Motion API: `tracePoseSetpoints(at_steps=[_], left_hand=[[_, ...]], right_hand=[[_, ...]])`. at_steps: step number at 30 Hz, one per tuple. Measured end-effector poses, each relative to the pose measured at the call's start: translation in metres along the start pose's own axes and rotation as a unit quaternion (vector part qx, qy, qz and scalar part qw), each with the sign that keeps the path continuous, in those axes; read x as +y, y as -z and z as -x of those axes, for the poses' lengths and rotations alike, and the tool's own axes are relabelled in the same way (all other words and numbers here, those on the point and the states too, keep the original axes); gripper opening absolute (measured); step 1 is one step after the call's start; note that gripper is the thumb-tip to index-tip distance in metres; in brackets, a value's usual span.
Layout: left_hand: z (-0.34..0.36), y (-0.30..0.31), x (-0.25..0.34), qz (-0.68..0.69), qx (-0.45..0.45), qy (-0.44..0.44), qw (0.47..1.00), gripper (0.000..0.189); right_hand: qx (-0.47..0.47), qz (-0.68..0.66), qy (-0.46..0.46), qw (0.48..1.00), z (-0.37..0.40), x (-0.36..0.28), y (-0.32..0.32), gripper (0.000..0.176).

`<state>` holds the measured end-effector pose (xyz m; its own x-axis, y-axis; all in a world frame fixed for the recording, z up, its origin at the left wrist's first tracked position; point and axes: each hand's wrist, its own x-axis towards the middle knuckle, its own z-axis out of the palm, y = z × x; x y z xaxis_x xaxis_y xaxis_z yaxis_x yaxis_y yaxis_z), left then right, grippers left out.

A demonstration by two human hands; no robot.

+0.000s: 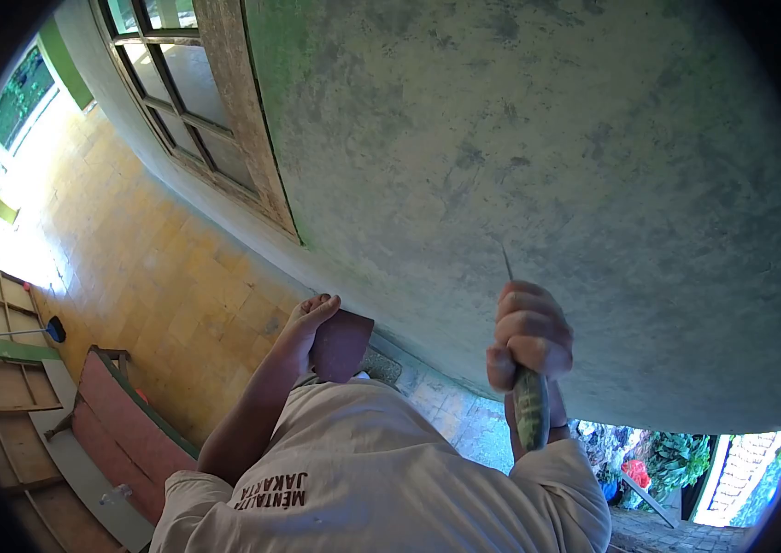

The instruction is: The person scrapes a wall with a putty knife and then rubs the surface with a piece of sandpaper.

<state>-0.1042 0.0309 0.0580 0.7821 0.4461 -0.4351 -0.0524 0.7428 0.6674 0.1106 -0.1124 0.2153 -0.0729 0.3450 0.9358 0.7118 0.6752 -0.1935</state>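
Note:
My right hand [533,334] is closed in a fist around the handle of a tool [531,410]. The handle is greenish and mottled, and its end sticks out below the fist. A thin pointed metal part rises from the top of the fist, close to the grey-green wall [538,157]; whether it touches the wall I cannot tell. My left hand [313,318] grips a flat reddish-brown square piece [341,346] by its edge, low in front of my shirt and to the left of the tool.
A window with a worn wooden frame [234,101] is at the upper left. Yellow tiled floor [169,276] runs below it. A pink panel [118,429] and a broom [56,329] are at the lower left. Green leaves [676,461] and a red item [635,474] show at the lower right.

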Motion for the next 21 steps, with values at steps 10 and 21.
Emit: tracePoseSetpoints(at_steps=[10, 21], left_hand=[[0.002, -0.007, -0.003, 0.072, -0.001, -0.008, 0.997, 0.03], [-0.004, -0.01, -0.004, 0.061, -0.002, 0.011, 0.998, 0.025]], right_hand=[[-0.004, -0.006, 0.013, 1.0, -0.008, -0.008, 0.003, 0.026], [0.023, 0.044, 0.002, 0.999, 0.007, 0.023, 0.004, 0.026]])
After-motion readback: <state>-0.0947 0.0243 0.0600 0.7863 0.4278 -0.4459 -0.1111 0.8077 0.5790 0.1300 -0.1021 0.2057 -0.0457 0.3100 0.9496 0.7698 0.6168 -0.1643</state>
